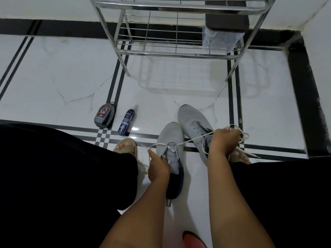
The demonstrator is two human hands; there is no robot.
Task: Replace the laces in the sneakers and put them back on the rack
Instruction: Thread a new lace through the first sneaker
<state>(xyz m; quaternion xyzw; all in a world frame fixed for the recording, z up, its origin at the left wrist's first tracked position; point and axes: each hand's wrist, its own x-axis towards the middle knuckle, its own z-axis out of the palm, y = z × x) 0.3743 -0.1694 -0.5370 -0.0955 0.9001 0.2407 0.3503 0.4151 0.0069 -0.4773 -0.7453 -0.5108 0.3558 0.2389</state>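
Two grey sneakers stand side by side on the tiled floor between my feet. My left hand (pixel 158 166) grips the nearer sneaker (pixel 170 138) at its tongue and collar. A white lace (pixel 194 139) runs taut from that shoe's lower eyelets up to my right hand (pixel 223 140), which is closed on it above the farther sneaker (pixel 192 120). Loose loops of lace spill out beyond my right fist. Another lace end pokes out to the left of the nearer shoe. The metal shoe rack (pixel 172 52) stands straight ahead.
A black shoe-polish container (pixel 104 115) and a dark blue spray bottle (pixel 126 122) lie on the floor to the left. A dark item and a clear plastic box (pixel 219 39) sit on the rack's right side. My sandalled feet flank the shoes. A red object (pixel 193 239) is at the bottom edge.
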